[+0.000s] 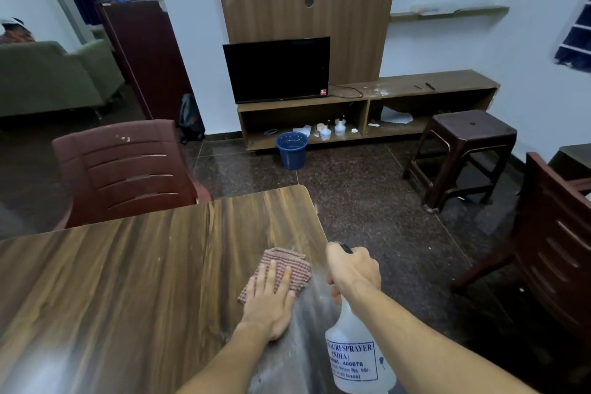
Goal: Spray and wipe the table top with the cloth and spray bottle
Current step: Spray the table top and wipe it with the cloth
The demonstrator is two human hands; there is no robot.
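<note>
A wooden table top (pixel 134 269) fills the lower left of the head view. Near its right edge lies a folded red-checked cloth (pixel 289 261). My left hand (pixel 270 299) presses flat on the cloth with straight fingers. My right hand (pixel 353 270) grips the black trigger head of a translucent white spray bottle (pixel 356 358), which is held over the table's right edge with its nozzle pointing away from me. The strip of table beside the cloth looks wet and misted.
A dark red plastic chair (pixel 124 169) stands at the table's far side. Another chair (pixel 556 243) is at the right, with a brown stool (pixel 463 153) behind it. A blue bucket (pixel 292 150) sits on the floor before the TV unit (pixel 367 112).
</note>
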